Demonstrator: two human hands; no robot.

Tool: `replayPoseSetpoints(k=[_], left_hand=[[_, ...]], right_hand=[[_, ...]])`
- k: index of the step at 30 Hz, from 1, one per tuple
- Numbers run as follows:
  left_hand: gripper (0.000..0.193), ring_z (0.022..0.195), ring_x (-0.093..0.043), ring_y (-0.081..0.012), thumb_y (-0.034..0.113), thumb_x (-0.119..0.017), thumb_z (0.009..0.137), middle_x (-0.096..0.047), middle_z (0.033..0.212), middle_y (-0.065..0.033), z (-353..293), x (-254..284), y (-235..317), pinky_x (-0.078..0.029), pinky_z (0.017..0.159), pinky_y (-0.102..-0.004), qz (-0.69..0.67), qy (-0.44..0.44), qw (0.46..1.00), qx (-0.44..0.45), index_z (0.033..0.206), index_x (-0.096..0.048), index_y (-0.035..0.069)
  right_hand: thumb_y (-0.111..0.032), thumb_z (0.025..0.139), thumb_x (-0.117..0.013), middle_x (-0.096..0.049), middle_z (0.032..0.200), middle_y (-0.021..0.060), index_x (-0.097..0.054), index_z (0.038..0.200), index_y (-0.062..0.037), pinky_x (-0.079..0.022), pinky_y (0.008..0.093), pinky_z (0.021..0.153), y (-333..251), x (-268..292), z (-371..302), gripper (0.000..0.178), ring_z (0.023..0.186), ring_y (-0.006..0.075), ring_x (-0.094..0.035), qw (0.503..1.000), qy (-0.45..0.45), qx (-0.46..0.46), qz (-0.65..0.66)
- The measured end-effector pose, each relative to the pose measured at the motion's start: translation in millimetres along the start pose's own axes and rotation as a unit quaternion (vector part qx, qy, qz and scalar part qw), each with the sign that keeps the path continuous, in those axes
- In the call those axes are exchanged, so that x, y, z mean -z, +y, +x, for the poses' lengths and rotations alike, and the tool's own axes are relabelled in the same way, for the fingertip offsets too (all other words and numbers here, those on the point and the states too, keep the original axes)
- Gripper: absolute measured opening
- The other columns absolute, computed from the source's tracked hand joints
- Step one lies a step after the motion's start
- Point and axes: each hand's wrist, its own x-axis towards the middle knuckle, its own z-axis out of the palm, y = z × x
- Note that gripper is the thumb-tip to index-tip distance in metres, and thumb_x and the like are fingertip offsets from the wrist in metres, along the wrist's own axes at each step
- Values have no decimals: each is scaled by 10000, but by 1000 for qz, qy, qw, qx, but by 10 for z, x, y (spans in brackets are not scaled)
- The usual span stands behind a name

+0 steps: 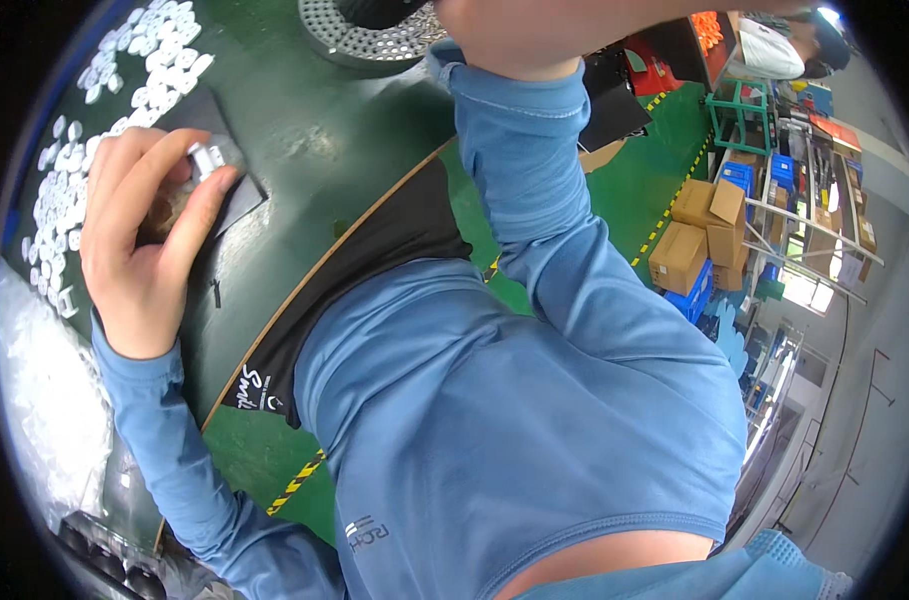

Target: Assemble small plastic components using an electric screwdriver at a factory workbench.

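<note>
My left hand (134, 240), at the left over the dark green table (304, 150), pinches a small white plastic part (206, 157) between thumb and fingertips. Beneath that hand lies a dark square pad (236, 195). My right hand (524, 30) is at the top edge, cut off by the picture, and its fingers do not show. Close beside it, a black object (379, 10) rests on a round grey perforated disc (359, 40). Whether my right hand touches either one I cannot tell.
Many loose white parts (59, 215) spread along the table's far left. A clear plastic bag (49, 390) lies at the lower left. A small black piece (216, 292) sits near the table edge. Cardboard boxes (679, 255) and shelving stand to the right across a green floor.
</note>
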Motion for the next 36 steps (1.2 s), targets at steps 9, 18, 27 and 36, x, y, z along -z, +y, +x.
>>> replayPoseSetpoints(k=[9, 18, 27, 36], left_hand=[[298, 751, -514, -194, 49, -827, 733, -571, 850, -61, -13, -4, -54, -411, 597, -309, 20, 32, 999, -30, 994, -691, 4], [312, 761, -498, -234, 46, -822, 726, -548, 842, -80, -49, 1, -23, -414, 645, -335, -2, 42, 999, -12, 987, -665, -19], [311, 768, -482, -249, 55, -817, 722, -544, 837, -86, -37, -27, -60, -408, 666, -351, -9, 60, 998, -36, 985, -666, -14], [330, 1007, -631, -320, 52, -849, 746, -664, 1040, -163, -94, 30, -104, -500, 882, -372, 32, 0, 999, 4, 1003, -665, -40]], right_hand=[[-469, 1003, -553, -623, 777, 149, -564, 1109, 43, -495, 304, 539, 91, -635, 350, 523, 599, 199, -601, 927, 124, -353, 33], [-424, 999, -564, -626, 796, 163, -562, 1118, 46, -498, 308, 544, 325, -612, 213, 485, 612, 210, -606, 953, 79, -292, 3], [-379, 995, -574, -629, 815, 177, -560, 1127, 48, -501, 313, 548, 459, -585, 179, 448, 626, 220, -612, 965, 51, -259, -2], [-335, 990, -585, -632, 834, 190, -558, 1135, 51, -504, 318, 553, 570, -598, 165, 413, 639, 230, -618, 972, 19, -234, 5]])
